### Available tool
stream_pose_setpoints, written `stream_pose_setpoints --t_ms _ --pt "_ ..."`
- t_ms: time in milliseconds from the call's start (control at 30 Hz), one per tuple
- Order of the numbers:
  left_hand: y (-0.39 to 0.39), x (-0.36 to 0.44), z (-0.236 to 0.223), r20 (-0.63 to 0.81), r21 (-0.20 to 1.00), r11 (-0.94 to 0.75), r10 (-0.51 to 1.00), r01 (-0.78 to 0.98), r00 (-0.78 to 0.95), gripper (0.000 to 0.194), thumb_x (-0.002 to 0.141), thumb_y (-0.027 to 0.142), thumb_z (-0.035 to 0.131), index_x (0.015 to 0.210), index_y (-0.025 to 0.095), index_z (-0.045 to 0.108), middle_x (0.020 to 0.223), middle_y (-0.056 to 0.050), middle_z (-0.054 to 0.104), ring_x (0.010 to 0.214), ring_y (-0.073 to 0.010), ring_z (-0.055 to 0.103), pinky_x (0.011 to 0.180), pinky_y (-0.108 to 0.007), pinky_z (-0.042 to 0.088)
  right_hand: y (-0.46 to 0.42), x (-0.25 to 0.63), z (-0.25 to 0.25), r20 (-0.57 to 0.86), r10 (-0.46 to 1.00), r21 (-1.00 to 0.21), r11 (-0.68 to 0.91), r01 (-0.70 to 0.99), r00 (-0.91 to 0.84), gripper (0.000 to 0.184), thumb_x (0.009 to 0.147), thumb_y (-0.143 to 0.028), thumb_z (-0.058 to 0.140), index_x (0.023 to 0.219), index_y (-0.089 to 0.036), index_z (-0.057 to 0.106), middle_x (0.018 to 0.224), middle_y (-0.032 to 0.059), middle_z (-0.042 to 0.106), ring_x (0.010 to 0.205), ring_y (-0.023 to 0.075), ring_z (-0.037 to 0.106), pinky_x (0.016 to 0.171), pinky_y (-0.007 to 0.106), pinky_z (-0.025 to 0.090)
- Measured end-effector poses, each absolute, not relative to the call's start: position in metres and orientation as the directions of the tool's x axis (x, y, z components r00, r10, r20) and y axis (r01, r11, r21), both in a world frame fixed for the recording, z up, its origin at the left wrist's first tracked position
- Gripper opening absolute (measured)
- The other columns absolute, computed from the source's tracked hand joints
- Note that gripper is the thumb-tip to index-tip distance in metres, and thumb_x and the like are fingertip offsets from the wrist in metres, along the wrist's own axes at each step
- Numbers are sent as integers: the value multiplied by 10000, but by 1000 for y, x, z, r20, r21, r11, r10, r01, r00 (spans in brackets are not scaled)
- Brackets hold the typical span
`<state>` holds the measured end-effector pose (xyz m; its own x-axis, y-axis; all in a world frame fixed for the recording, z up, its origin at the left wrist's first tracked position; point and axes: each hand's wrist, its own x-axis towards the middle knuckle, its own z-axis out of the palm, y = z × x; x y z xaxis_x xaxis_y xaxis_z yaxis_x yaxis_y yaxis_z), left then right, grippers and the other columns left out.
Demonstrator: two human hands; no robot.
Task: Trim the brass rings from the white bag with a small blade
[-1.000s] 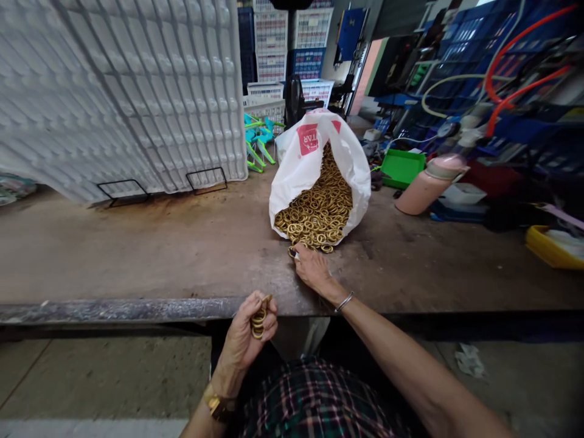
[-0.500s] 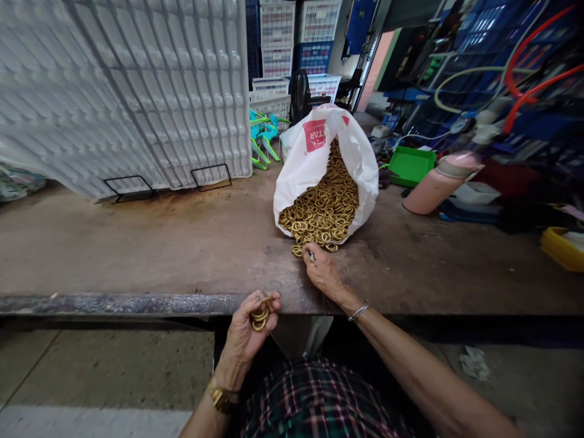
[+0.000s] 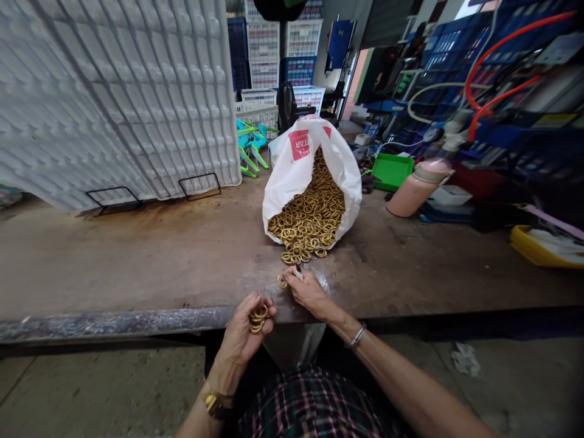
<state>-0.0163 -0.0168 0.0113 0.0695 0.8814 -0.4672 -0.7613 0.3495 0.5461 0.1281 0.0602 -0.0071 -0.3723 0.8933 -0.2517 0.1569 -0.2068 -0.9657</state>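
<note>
A white plastic bag lies open on the worn table, spilling a heap of gold metal rings toward me. My left hand is closed round a small stack of gold rings at the table's front edge. My right hand rests on the table just before the heap, pinching a dark marker-like stick whose tip points up. A single gold ring lies at its fingertips, touching them.
A large white moulded panel leans at the back left on black wire stands. A pink cylinder, green tray and yellow tray sit to the right. Stacked crates and hoses fill the background.
My right hand has drawn back from the heap toward the table's front edge, bringing one ring with it. My left hand still grips its stack.
</note>
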Motion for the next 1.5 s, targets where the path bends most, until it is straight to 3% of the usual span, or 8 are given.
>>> stream_pose_setpoints --t_ms 167,333,567,733,867,1033,1300,1500 --pt "-18 -6 8 -363 748 257 930 -612 -53 252 666 322 701 704 162 510 632 20 555 544 -95 527 398 -165 354 49 120 -3 -314 866 -946 -319 53 -390 202 746 -403 481 703 -211 435 408 -126 231 320 48 187 329 185 153" --pt "-20 -4 10 -249 923 178 953 -341 -175 361 713 380 653 995 178 553 559 54 514 436 -67 438 383 -157 323 42 119 9 -392 732 -882 -470 2 -557 226 701 -378 518 646 -210 378 410 -136 250 313 29 164 309 167 141" --pt "-19 -6 9 -119 985 97 980 -139 -159 196 742 326 619 843 163 655 516 46 495 431 -70 378 439 -190 308 39 119 11 -432 647 -856 -514 58 -628 227 705 -375 511 640 -202 380 453 -122 312 319 20 193 313 157 166" --pt "-19 -7 7 33 999 -23 977 48 -213 99 752 249 598 742 176 665 605 6 586 547 -114 461 557 -216 349 40 118 9 -435 754 -891 -441 112 -493 217 751 -398 459 686 -193 426 508 -88 422 302 23 228 312 175 165" --pt "-17 -7 6 99 983 -56 963 176 -249 66 733 211 605 707 184 659 589 13 575 550 -120 456 567 -218 331 41 120 12 -278 889 -951 -200 236 -365 232 781 -398 432 687 -188 460 510 -77 416 368 50 310 381 191 243" --pt "-16 -6 7 59 988 -22 970 154 -235 89 727 233 603 677 164 630 570 16 538 536 -110 431 550 -215 330 38 117 14 -47 935 -908 107 405 -352 230 762 -362 478 627 -176 482 563 -47 451 561 89 419 535 208 312" --pt "-19 -10 8 -296 952 292 955 -90 -27 280 770 438 544 796 160 564 569 41 491 427 -64 381 393 -171 278 42 116 5 -144 904 -939 3 343 -402 229 800 -326 419 630 -180 461 507 -56 450 481 75 387 479 193 291" --pt "-21 -9 6 -309 927 309 950 -211 34 287 775 451 546 788 164 539 591 49 482 431 -46 373 381 -153 273 42 118 -2 -189 872 -959 -66 274 -452 302 836 -365 392 598 -185 436 466 -62 423 421 62 352 447 190 281"
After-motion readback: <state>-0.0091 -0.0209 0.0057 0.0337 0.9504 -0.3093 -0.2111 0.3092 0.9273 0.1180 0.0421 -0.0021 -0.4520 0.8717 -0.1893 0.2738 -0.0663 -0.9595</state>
